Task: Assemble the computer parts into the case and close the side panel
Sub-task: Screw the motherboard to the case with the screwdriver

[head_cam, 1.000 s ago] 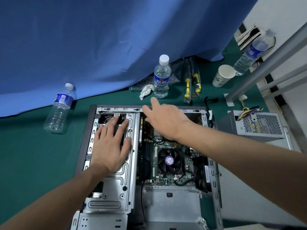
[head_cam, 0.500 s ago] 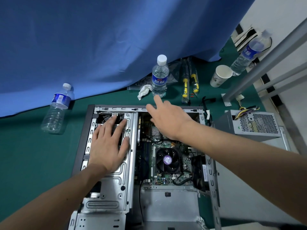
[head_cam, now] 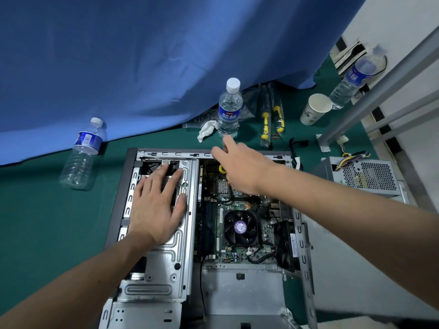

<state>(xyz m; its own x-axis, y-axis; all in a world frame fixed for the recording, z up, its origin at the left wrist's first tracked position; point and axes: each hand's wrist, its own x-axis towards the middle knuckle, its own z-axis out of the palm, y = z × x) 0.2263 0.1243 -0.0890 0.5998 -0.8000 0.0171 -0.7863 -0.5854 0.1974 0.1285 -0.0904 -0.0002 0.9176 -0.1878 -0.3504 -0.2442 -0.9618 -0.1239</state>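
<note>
Grey metal computer case [head_cam: 121, 198] open on green mat

Case lies flat on the green table mat [head_cam: 47, 222], side off, motherboard [head_cam: 237, 210] exposed. My left hand [head_cam: 156, 205] rests flat on the silver drive cage [head_cam: 171, 269], fingers slightly spread. My right hand [head_cam: 242, 169] reaches over the far rim, fingers extended, holding nothing. Grey power supply [head_cam: 365, 174] sits beside the case.

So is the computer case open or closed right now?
Open: the computer case has no side panel on, leaving the motherboard exposed.

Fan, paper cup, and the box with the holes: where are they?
Fan [head_cam: 240, 227]: head view, on its purple hub sticker.
Paper cup [head_cam: 313, 110]: head view, on its side wall.
Box with holes [head_cam: 367, 175]: head view, on its perforated face.
</note>
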